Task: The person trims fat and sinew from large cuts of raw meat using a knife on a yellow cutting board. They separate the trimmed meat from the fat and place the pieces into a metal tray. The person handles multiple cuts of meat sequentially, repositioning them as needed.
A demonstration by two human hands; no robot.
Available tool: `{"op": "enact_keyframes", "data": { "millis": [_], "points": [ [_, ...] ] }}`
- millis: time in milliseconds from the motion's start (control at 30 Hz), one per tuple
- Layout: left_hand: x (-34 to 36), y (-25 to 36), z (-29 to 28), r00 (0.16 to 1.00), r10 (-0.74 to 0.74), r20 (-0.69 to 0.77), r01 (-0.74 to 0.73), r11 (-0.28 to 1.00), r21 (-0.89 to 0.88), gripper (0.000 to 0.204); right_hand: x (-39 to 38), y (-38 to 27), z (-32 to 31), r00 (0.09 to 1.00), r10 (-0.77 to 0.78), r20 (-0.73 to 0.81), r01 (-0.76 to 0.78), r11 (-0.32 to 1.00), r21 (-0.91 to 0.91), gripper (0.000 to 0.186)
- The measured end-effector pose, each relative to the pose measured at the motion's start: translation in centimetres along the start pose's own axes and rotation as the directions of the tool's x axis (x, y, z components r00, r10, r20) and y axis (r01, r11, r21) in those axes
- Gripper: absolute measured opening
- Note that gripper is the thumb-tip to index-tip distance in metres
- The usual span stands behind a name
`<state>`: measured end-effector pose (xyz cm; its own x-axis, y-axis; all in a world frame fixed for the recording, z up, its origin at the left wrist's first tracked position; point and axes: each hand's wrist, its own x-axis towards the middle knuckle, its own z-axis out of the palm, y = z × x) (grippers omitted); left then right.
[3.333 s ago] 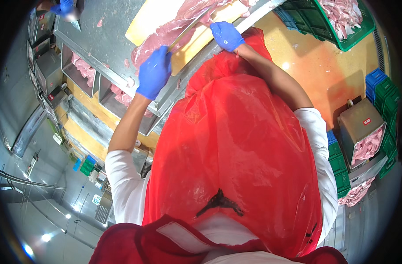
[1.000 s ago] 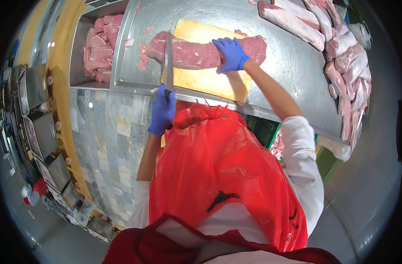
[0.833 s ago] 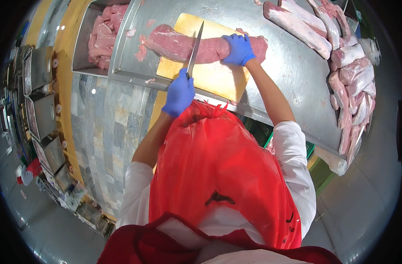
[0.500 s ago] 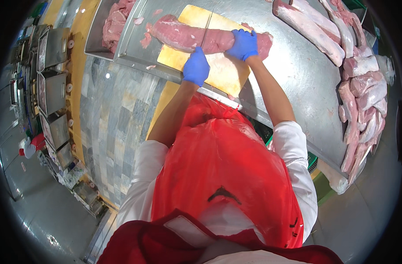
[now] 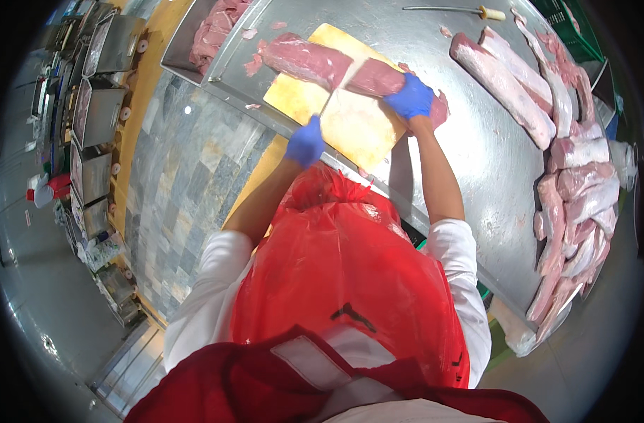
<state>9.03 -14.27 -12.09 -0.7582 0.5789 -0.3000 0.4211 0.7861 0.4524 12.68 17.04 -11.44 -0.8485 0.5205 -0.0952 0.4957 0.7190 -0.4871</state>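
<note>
L hand (image 5: 306,143) has fingers closed round the knife (image 5: 330,102), blade blurred over the meat (image 5: 301,58), which lies across the yellow board (image 5: 366,127) on the table (image 5: 487,176). R hand (image 5: 410,97) sits on the meat's R part; can't tell if fingers spread. Prob. best: long smooth strokes w/ R fingers well clear.

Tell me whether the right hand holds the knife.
No, the right hand rests on the meat, while the knife is in the left hand.
</note>
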Motion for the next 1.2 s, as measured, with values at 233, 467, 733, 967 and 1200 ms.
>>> {"op": "enact_keyframes", "data": {
  "millis": [233,467,733,967,1200],
  "points": [
    [-12.5,-2.3,-8.7,0.933,-0.199,0.298,0.216,0.976,-0.024,0.029,1.7,10.8,-1.6,0.893,0.448,0.037,-0.405,0.766,0.499,0.069],
    [-10.7,-5.3,-10.7,0.978,-0.198,0.062,0.207,0.951,-0.229,0.022,8.1,-0.7,-2.6,0.926,0.256,0.278,-0.265,-0.086,0.96,0.05],
    [-9.2,-7.9,-12.2,0.985,-0.152,-0.083,0.107,0.91,-0.4,0.022,15.7,-25.4,-0.8,0.833,-0.358,0.422,-0.292,0.363,0.885,0.06],
    [-11.7,-13.0,-12.0,0.959,-0.28,-0.045,0.234,0.87,-0.434,0.023,11.2,-17.9,9.9,0.875,-0.267,0.403,0.265,0.962,0.061,0.107],
    [-10.8,-17.7,-12.7,0.955,-0.275,-0.106,0.19,0.85,-0.491,0.02,7.9,-21.2,10.3,0.938,-0.235,0.254,0.28,0.947,-0.156,0.118]
  ]
}}
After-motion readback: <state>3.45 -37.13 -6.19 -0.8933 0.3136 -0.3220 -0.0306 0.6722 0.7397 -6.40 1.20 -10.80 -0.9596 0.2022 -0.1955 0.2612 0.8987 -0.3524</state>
